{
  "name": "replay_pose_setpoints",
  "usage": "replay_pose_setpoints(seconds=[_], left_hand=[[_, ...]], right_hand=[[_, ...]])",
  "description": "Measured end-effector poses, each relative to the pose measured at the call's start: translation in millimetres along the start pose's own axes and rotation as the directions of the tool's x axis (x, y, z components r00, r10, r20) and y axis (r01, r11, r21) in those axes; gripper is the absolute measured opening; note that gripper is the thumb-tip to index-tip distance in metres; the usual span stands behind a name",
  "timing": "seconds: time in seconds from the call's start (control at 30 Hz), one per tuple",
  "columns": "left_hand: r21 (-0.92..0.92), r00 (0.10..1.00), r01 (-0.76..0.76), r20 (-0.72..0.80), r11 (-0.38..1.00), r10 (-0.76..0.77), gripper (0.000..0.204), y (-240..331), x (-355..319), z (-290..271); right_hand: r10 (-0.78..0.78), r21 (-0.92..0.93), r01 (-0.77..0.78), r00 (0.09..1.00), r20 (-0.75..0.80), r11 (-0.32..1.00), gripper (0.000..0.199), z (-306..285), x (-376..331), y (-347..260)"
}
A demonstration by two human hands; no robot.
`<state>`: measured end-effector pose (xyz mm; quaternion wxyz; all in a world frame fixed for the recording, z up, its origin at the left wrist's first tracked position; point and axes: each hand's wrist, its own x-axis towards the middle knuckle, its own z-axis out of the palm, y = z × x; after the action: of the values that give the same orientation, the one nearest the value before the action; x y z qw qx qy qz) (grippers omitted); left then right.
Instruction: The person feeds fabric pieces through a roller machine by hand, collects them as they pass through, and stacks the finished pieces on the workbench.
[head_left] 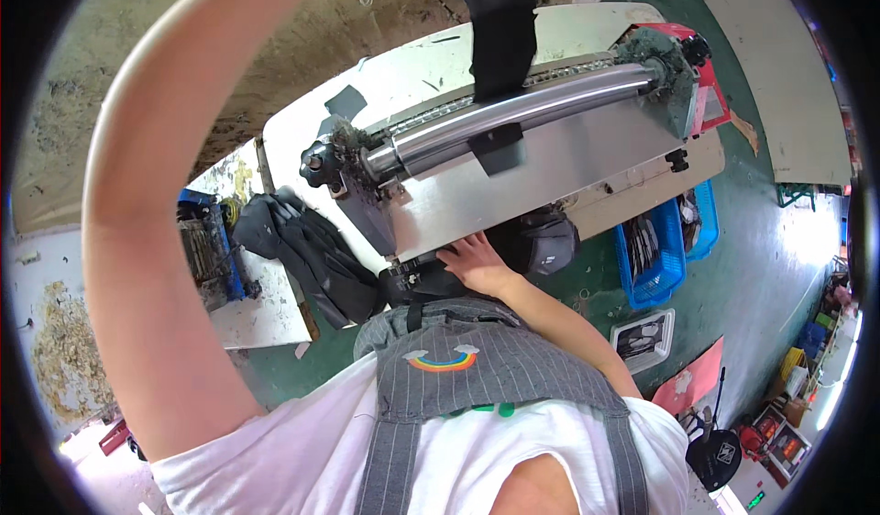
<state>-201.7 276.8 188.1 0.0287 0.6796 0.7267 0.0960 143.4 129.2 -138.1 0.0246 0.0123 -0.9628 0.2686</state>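
Observation:
My left arm reaches up past the top edge, so its hand is out of view. My right hand lies at the front edge of a roller machine's metal plate, fingers spread, over dark cloth. A black strip of material comes down from the top edge to the machine's steel roller. In front of the roller, a dark flat piece rests on the plate; whether it joins the strip is hidden.
Black cloth pieces are heaped left of the machine, near a black knob. A grey-black bundle sits below the plate. Blue baskets and a white basket stand on the green floor at the right.

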Motion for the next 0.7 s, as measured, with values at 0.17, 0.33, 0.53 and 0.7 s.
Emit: replay_pose_setpoints(seconds=[0.17, 0.33, 0.53, 0.7], left_hand=[[-0.172, 0.875, 0.308, -0.334, 0.936, -0.35, 0.032, -5.1, 12.5, -48.4], [0.112, 0.964, 0.209, 0.141, 0.971, -0.224, 0.014, -62.1, -3.4, -14.6], [-0.279, 0.872, 0.059, 0.482, 0.958, 0.087, 0.051, -0.3, -30.9, 188.0], [-0.328, 0.803, 0.205, 0.595, 0.922, 0.033, 0.049, 2.9, -36.1, 199.4]], right_hand=[[0.006, 0.192, 0.035, 0.979, -0.206, 0.981, 0.024, -65.0, -30.0, -19.0], [0.746, 0.833, -0.338, 0.654, -0.127, 0.438, 0.025, -157.4, -70.6, -5.2], [0.768, 0.753, -0.396, 0.601, -0.22, 0.526, 0.025, -169.6, -1.2, 35.8], [0.147, 0.07, -0.133, 0.752, -0.643, 0.989, 0.019, -144.8, -23.3, 16.5]])
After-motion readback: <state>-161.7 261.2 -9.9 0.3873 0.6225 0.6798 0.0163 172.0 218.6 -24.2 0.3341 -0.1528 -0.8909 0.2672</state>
